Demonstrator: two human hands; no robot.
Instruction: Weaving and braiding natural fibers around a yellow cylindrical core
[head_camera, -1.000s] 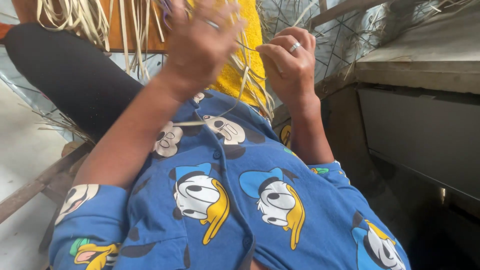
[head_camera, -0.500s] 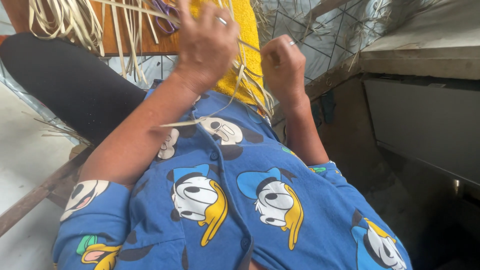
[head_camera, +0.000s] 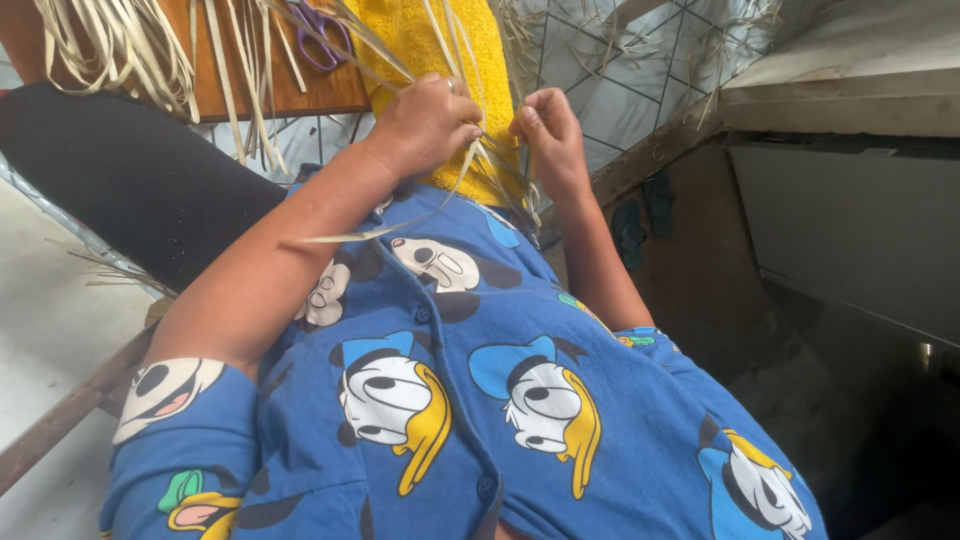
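Hands meet close together in the far middle of the view, over a yellow cloth (head_camera: 440, 50). The left hand (head_camera: 425, 125) is curled, its fingers (head_camera: 462, 118) pinched on pale dried leaf strips (head_camera: 470, 165) that run up across the cloth and down toward the body. The right hand (head_camera: 545, 130) sits just beside it, thumb up, fingers folded round the same bundle of strips, so both hands grasp them. One long strip (head_camera: 380, 232) bends away from the left hand toward the left, crossing the forearm and the blue cartoon-print shirt (head_camera: 470, 400).

More loose strips (head_camera: 110, 40) hang in a fan over the far left edge of a brown wooden worktop (head_camera: 330, 90). Purple-handled scissors (head_camera: 320, 35) lie on that worktop, just left of the yellow cloth, with strips lying across them. A black-clad leg (head_camera: 120, 170) stretches on the left below the worktop. On the right stands a grey concrete ledge (head_camera: 850, 90), well apart from the hands.
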